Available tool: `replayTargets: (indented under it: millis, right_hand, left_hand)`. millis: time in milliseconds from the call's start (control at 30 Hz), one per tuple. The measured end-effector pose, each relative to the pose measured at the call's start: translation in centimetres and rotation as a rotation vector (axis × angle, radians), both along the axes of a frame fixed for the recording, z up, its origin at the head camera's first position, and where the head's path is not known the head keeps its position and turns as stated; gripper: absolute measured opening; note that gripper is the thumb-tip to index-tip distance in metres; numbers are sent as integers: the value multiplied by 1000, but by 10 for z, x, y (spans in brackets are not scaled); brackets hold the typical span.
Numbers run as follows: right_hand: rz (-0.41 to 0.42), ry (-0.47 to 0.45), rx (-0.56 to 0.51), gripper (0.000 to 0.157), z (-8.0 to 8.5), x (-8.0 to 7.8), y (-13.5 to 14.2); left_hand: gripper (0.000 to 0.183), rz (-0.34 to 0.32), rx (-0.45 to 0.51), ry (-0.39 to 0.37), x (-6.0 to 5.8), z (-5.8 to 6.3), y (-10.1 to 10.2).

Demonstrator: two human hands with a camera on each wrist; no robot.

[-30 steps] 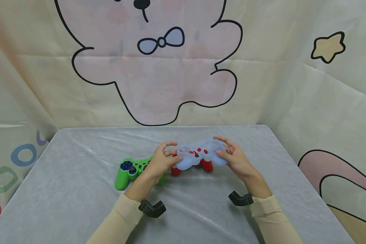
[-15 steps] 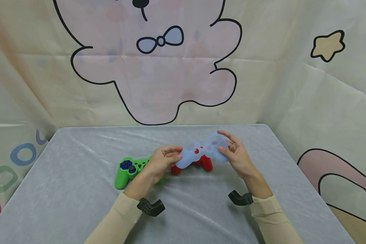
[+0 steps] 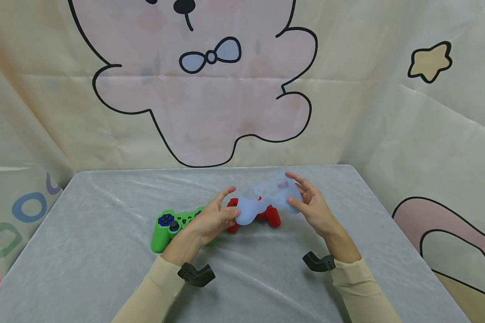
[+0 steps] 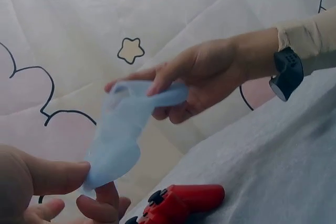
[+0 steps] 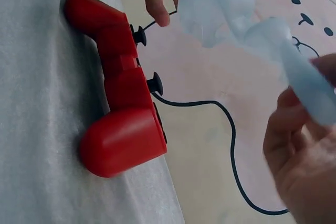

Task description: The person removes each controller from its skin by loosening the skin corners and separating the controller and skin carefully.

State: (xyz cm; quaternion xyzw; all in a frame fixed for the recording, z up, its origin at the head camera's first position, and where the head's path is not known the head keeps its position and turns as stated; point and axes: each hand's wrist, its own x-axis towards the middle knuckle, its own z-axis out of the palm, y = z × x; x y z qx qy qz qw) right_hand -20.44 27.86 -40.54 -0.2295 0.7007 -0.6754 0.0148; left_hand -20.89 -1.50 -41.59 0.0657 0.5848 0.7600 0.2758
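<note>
A translucent pale-blue silicone controller cover (image 3: 266, 197) is held up between both hands, its face tilted. My left hand (image 3: 215, 220) pinches its left lobe between thumb and fingers, the index finger lifted away. My right hand (image 3: 313, 204) grips the right lobe, thumb on the near face and fingers behind. In the left wrist view the cover (image 4: 118, 135) looks thin and bendy. Behind and below it a red game controller (image 3: 272, 216) with black thumbsticks lies on the table, partly hidden by the cover and left hand; the right wrist view shows the red controller (image 5: 123, 85) from its side.
A green game controller (image 3: 160, 235) with dark blue buttons lies left of the red one, partly behind the left forearm. Grey cloth covers the table (image 3: 262, 278). A printed fabric backdrop (image 3: 226, 103) hangs behind the far edge.
The cover has risen off the red controller and tilted, its right end higher. My right hand has moved slightly up with it; the left index finger closed in, then lifted again.
</note>
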Motion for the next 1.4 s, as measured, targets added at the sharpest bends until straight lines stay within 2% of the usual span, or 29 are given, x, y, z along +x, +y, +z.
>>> replayTargets:
  millis: [133,267,333,433,567,733,867,1000,1267,1400]
  right_hand:
    - [5,61,47,62,1,1,-1]
    - [29,47,76,62,2,0,-2]
    - [43,31,83,61,1,0,-2]
    - [47,14,96,61,1,1,-2]
    - [-31,44,180,60,1,2,-4]
    - [-116,67,248,59,1,1,-4]
    - [-163,58,297,53,0,1,-3]
    - [-178,44,337,50,1,-1,-1]
    - [-104,3,316,53,6,-2,3]
    - [-93,-1,323,53,6,-2,7]
  left_hand:
    - [76,-49,13,7,-1,-1,0]
    - [73,-70,10,40,-1,0,0]
    - [74,-53,-8,68,0,1,1]
    - [72,25,-51,131,1,3,2]
    - [68,133,-82,211,2,4,5]
    - [60,208,-174,321,2,0,9]
    - [56,231,-258,386,3,-2,11]
    - [56,239,-291,441,6,-1,12]
    - [58,243,-323,459,7,2,14]
    - [57,254,-316,468,7,2,19]
